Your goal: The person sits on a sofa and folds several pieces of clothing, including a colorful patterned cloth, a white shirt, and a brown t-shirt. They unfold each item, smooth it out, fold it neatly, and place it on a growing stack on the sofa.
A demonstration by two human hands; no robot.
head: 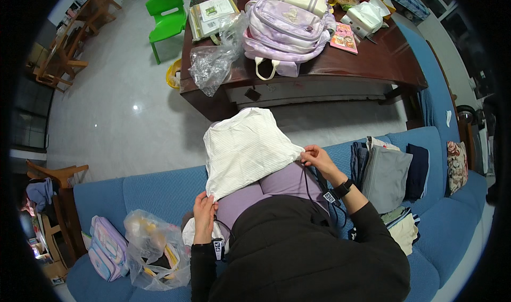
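A white ribbed garment (pixel 247 148) lies spread over my lap, on light purple trousers (pixel 293 180). My left hand (pixel 205 210) pinches its near left corner between thumb and fingers. At its right corner, my right hand (pixel 319 162) grips the cloth the same way. Each wrist wears a band with a small printed tag, and dark cables hang beside both. Beside my left wrist, a white cloth (pixel 191 232) lies partly hidden. Folded clothes, among them a grey garment (pixel 383 178) and a navy one (pixel 416 172), rest on the blue sofa to my right.
A dark wooden table (pixel 371 64) stands ahead, bearing a lilac backpack (pixel 289 26), a clear plastic bag (pixel 217 60) and a tissue pack (pixel 365 16). Left on the sofa (pixel 159 188) are a small backpack (pixel 107 248) and a filled plastic bag (pixel 157 250). A green chair (pixel 165 20) stands beyond.
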